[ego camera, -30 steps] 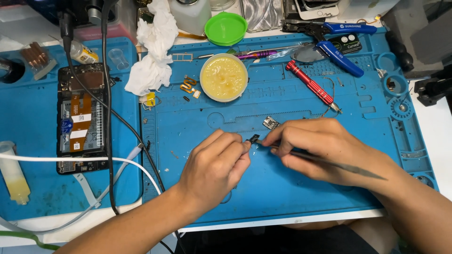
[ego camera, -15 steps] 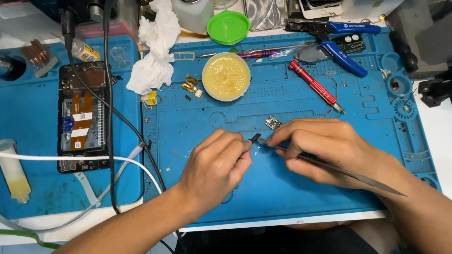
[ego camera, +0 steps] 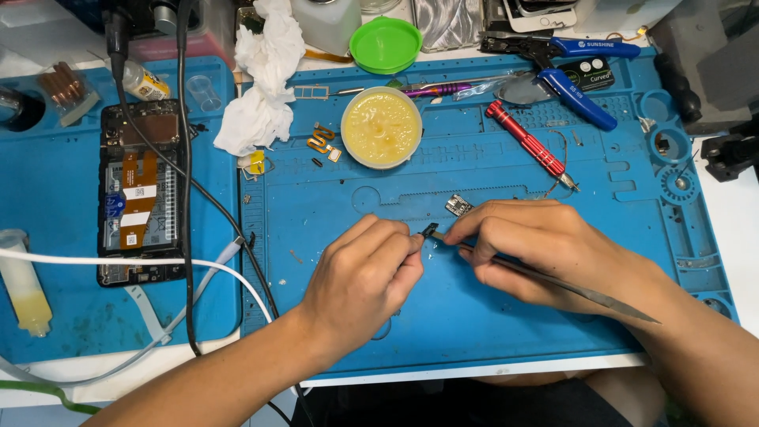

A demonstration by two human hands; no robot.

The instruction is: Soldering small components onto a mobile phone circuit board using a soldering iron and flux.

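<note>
Pinching a small dark part (ego camera: 429, 231) at mat (ego camera: 490, 316) centre: left hand (ego camera: 365, 273) fingertips closed on it; right hand (ego camera: 545, 249) grips tweezers (ego camera: 553, 281). Round yellow paste tin (ego camera: 382, 127) at 12 o'clock; syringe (ego camera: 24, 285) at 9.

Blue work mat (ego camera: 474, 316); flux tin (ego camera: 382, 127); red screwdriver (ego camera: 528, 145); opened phone (ego camera: 141, 192)

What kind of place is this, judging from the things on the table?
Probably a phone repair bench: an opened phone with its insides bare, a blue work mat, a red screwdriver and a tub of yellow paste.
</note>
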